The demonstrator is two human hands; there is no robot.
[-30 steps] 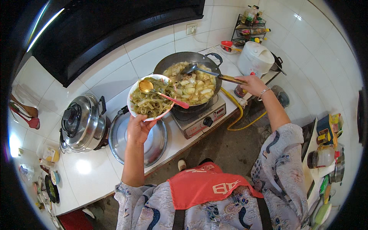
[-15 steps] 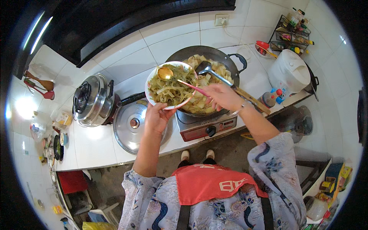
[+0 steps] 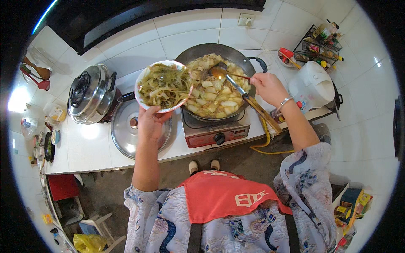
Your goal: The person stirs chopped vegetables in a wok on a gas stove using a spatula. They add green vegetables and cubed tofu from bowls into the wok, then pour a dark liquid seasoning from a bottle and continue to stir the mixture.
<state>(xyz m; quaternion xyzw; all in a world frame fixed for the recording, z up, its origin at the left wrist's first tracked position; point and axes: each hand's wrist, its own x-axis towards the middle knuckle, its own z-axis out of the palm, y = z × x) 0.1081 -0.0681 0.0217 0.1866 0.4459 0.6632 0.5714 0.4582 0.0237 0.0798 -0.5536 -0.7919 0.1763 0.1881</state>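
Note:
My left hand [image 3: 151,122] grips the rim of a round white bowl [image 3: 182,102], tilted slightly and full of green strips [image 3: 163,84]. To its right, my right hand [image 3: 268,87] pinches the thin handle of a spoon [image 3: 218,72], whose bowl is over the wok. Pale chunks of food [image 3: 213,95] in broth fill much of the dark wok [image 3: 192,54]. A ladle with a wooden handle [image 3: 263,114] lies across the wok with its head in the food, right by the spoon. The wok stands on a gas stove [image 3: 198,135].
A metal lid [image 3: 122,134] lies on the counter under the bowl. A pressure cooker [image 3: 93,99] stands at the left, and a white jug [image 3: 314,86] at the right. A spice rack [image 3: 318,48] is in the far right corner. A yellow hose [image 3: 265,143] hangs in front.
My left hand has moved the bowl left, off the wok. My right hand has swung the spoon from over the bowl to over the wok, moving right.

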